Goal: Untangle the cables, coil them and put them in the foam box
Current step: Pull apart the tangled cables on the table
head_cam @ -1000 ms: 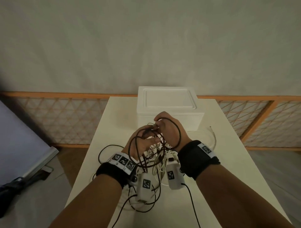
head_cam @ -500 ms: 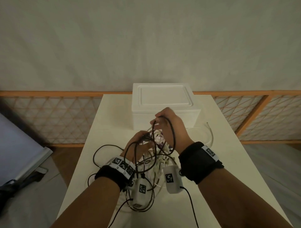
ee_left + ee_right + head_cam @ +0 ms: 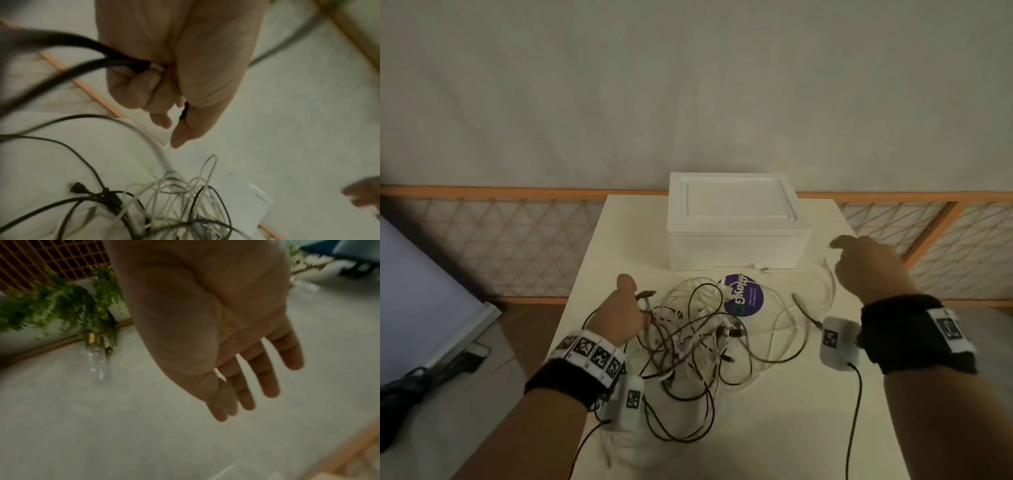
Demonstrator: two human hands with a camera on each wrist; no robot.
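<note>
A tangle of black and white cables [image 3: 688, 335] lies on the white table [image 3: 774, 411], in front of the white foam box [image 3: 736, 222] with its lid on. My left hand [image 3: 619, 308] hovers at the tangle's left edge, its fingers curled round a black cable [image 3: 111, 62] whose plug end pokes out past the thumb [image 3: 647, 294]. My right hand [image 3: 866, 263] is off to the right of the box, above the table's right edge, fingers [image 3: 265, 374] straight and holding nothing. The tangle [image 3: 168, 203] also shows below the left hand in the left wrist view.
A round purple sticker [image 3: 744, 298] lies on the table under the cables. An orange lattice fence [image 3: 493, 246] runs behind the table. A loose white cable [image 3: 830, 284] curves beside the box's right corner. Plants [image 3: 57, 305] and a clear bottle [image 3: 96, 360] stand on the floor.
Both hands were together over the tangle holding black loops. My right hand has let go and swung right; the tangle has dropped onto the table. My left hand has moved left.
</note>
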